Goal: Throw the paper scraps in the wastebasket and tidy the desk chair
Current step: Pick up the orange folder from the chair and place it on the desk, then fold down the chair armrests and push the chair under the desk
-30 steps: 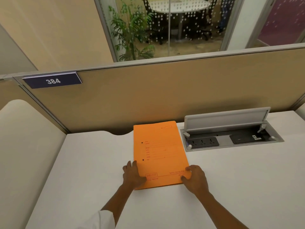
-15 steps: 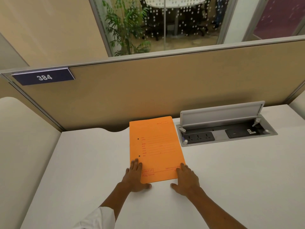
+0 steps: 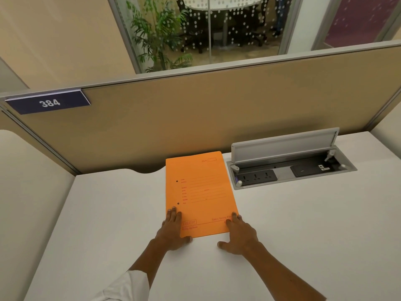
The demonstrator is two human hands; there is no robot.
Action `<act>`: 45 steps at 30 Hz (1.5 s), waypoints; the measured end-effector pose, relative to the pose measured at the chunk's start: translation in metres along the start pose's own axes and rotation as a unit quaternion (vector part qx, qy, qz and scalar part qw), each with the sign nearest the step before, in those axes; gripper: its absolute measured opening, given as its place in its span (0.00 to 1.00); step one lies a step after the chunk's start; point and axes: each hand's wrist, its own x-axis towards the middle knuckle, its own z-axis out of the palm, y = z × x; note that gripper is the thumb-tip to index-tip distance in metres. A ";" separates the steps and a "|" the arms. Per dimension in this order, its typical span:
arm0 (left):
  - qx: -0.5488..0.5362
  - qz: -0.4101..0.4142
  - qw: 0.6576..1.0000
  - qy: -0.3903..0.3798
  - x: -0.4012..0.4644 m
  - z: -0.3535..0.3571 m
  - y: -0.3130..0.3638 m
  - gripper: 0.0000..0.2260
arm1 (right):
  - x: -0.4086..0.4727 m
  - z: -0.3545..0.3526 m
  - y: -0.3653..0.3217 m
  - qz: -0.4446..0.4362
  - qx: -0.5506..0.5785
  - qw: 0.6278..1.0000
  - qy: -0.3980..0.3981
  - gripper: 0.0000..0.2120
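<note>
- Your left hand (image 3: 171, 230) lay flat on the near left corner of the orange folder (image 3: 198, 194), fingers together and stretched out, thumb on the desk (image 3: 303, 224) at the folder's near edge; it gripped nothing.
- Your right hand (image 3: 238, 234) lay open on the near right corner, fingers on the card, thumb spread on the desk.
- A second earlier both hands were curled over that near edge; by this moment they had flattened and the folder sat squared up, its far end by the partition (image 3: 217, 105) at the desk's back edge, just left of the open socket box (image 3: 290, 168).
- That read as the folder being set down and straightened, a tidying step beside the main job.
- No paper scraps, wastebasket or desk chair showed in view, so you probably had those steps ahead of you.
</note>
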 end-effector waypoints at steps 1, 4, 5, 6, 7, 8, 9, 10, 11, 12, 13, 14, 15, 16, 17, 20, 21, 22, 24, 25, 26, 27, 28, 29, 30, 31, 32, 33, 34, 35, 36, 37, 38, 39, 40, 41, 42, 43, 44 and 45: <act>0.000 -0.003 1.000 -0.001 0.000 0.000 0.001 0.50 | 0.001 0.000 0.001 -0.001 -0.002 1.000 -0.006 0.41; 0.006 -0.014 1.000 -0.004 -0.002 -0.006 0.009 0.50 | 0.001 -0.003 0.007 -0.007 -0.005 1.000 -0.012 0.41; 0.007 -0.015 1.000 0.000 -0.002 -0.009 0.012 0.50 | 0.001 -0.004 0.009 -0.011 -0.007 1.000 -0.002 0.41; 0.009 -0.014 1.000 0.007 -0.005 -0.012 0.016 0.50 | 0.000 -0.005 0.010 -0.014 -0.008 1.000 0.015 0.41; 0.010 -0.009 1.000 0.019 -0.008 -0.017 0.019 0.50 | -0.003 -0.006 0.012 -0.018 -0.010 0.999 0.035 0.41; 0.010 -0.003 1.000 0.030 -0.011 -0.020 0.023 0.50 | -0.007 -0.007 0.013 -0.021 -0.012 0.998 0.053 0.41; 0.008 0.004 0.999 0.039 -0.015 -0.023 0.028 0.49 | -0.013 -0.007 0.014 -0.021 -0.014 0.998 0.064 0.41; 0.005 0.012 0.999 0.050 -0.019 -0.025 0.033 0.48 | -0.019 -0.007 0.015 -0.019 -0.017 0.997 0.073 0.41; 0.002 0.021 0.998 0.062 -0.024 -0.027 0.039 0.47 | -0.027 -0.007 0.017 -0.013 -0.020 0.996 0.080 0.40; -0.003 0.030 0.997 0.078 -0.029 -0.029 0.045 0.45 | -0.033 -0.008 0.018 -0.010 -0.022 0.996 0.085 0.40; -0.010 0.041 0.995 0.095 -0.034 -0.030 0.051 0.42 | -0.040 -0.008 0.019 -0.006 -0.021 0.996 0.091 0.39; -0.019 0.054 0.992 0.115 -0.039 -0.031 0.058 0.39 | -0.049 -0.010 0.022 0.000 -0.020 0.995 0.097 0.39; -0.030 0.066 0.988 0.136 -0.044 -0.032 0.064 0.35 | -0.055 -0.012 0.023 0.003 -0.020 0.995 0.103 0.39; -0.037 0.075 0.985 0.153 -0.049 -0.032 0.070 0.32 | -0.062 -0.013 0.025 0.007 -0.020 0.994 0.108 0.38; -0.038 0.083 0.982 0.164 -0.057 -0.031 0.078 0.29 | -0.073 -0.014 0.029 0.013 -0.019 0.993 0.112 0.38; -0.026 0.108 0.978 0.179 -0.079 -0.026 0.102 0.22 | -0.104 -0.013 0.038 0.032 -0.010 0.991 0.131 0.37; -0.017 0.127 0.975 0.179 -0.088 -0.022 0.112 0.20 | -0.117 -0.012 0.043 0.041 -0.002 0.989 0.140 0.36; -0.009 0.145 0.973 0.178 -0.096 -0.019 0.124 0.18 | -0.132 -0.011 0.049 0.052 0.004 0.987 0.152 0.35; -0.003 0.173 0.970 0.170 -0.108 -0.011 0.142 0.16 | -0.154 -0.009 0.060 0.073 0.007 0.983 0.167 0.32; 0.006 0.193 0.968 0.161 -0.117 -0.006 0.155 0.16 | -0.171 -0.006 0.068 0.093 0.018 0.981 0.170 0.31; 0.021 0.212 0.965 0.152 -0.124 -0.002 0.168 0.17 | -0.188 -0.002 0.078 0.115 0.029 0.978 0.170 0.30; 0.040 0.231 0.962 0.141 -0.131 0.003 0.181 0.17 | -0.203 0.002 0.088 0.135 0.037 0.975 0.172 0.29; 0.061 0.253 0.957 0.130 -0.137 0.007 0.195 0.18 | -0.220 0.006 0.099 0.155 0.042 0.971 0.174 0.28; 0.081 0.273 0.951 0.119 -0.143 0.012 0.209 0.18 | -0.237 0.011 0.110 0.174 0.050 0.968 0.175 0.28; 0.096 0.288 0.946 0.108 -0.149 0.017 0.225 0.19 | -0.255 0.016 0.122 0.193 0.056 0.964 0.176 0.28; 0.106 0.301 0.942 0.100 -0.155 0.023 0.240 0.20 | -0.273 0.021 0.134 0.210 0.060 0.960 0.176 0.28; 0.116 0.314 0.938 0.093 -0.162 0.029 0.257 0.20 | -0.291 0.028 0.146 0.227 0.063 0.955 0.178 0.28; 0.125 0.328 0.932 0.088 -0.170 0.037 0.275 0.21 | -0.310 0.036 0.158 0.245 0.070 0.950 0.181 0.28; 0.135 0.344 0.926 0.083 -0.179 0.045 0.292 0.21 | -0.330 0.044 0.167 0.261 0.077 0.945 0.182 0.28; 0.143 0.359 0.919 0.078 -0.188 0.054 0.311 0.21 | -0.350 0.053 0.176 0.276 0.085 0.939 0.185 0.28; 0.148 0.370 0.914 0.074 -0.196 0.062 0.325 0.21 | -0.365 0.061 0.182 0.286 0.090 0.935 0.189 0.29; 0.151 0.383 0.909 0.071 -0.204 0.071 0.340 0.21 | -0.382 0.069 0.189 0.298 0.094 0.930 0.194 0.29; 0.156 0.400 0.901 0.069 -0.216 0.082 0.358 0.22 | -0.402 0.079 0.196 0.312 0.101 0.924 0.196 0.29; 0.161 0.416 0.893 0.068 -0.230 0.094 0.375 0.22 | -0.424 0.090 0.204 0.328 0.109 0.917 0.197 0.29; 0.164 0.430 0.885 0.067 -0.245 0.107 0.391 0.22 | -0.444 0.101 0.210 0.343 0.117 0.910 0.200 0.29; 0.165 0.444 0.878 0.066 -0.260 0.119 0.405 0.23 | -0.463 0.112 0.216 0.356 0.126 0.903 0.204 0.28; 0.166 0.459 0.871 0.065 -0.276 0.132 0.419 0.23 | -0.486 0.123 0.222 0.371 0.134 0.894 0.211 0.28; 0.166 0.470 0.864 0.064 -0.289 0.143 0.430 0.23 | -0.502 0.132 0.226 0.381 0.140 0.887 0.219 0.27; 0.171 0.484 0.856 0.061 -0.305 0.155 0.441 0.23 | -0.522 0.142 0.229 0.396 0.148 0.877 0.229 0.27; 0.175 0.495 0.849 0.056 -0.320 0.166 0.451 0.23 | -0.541 0.152 0.231 0.409 0.153 0.867 0.238 0.28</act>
